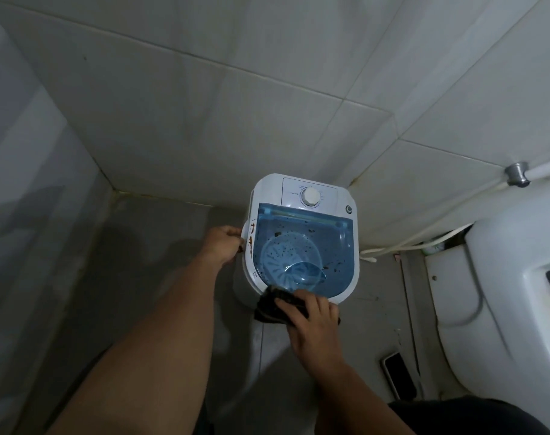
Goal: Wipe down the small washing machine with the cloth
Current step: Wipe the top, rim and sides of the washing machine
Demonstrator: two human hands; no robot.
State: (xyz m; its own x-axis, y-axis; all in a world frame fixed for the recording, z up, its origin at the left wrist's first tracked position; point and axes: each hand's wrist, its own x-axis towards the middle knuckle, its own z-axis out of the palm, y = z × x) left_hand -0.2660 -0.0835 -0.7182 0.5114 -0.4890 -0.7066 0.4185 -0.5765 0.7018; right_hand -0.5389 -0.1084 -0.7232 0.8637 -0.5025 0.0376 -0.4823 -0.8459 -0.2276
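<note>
A small white washing machine (302,196) with a clear blue lid and a round dial stands on the grey floor in the corner. Brown stains mark its left rim and dark specks dot the lid. My left hand (222,244) grips the machine's left side. A dark cloth (269,306) lies against the machine's near front edge, and my right hand (311,321) presses on it with the fingers spread over it.
A white toilet (493,293) fills the right side. Next to its base, a phone (397,373) lies on the floor. White hoses (424,240) run along the wall behind the machine. Tiled walls close in at the back and left.
</note>
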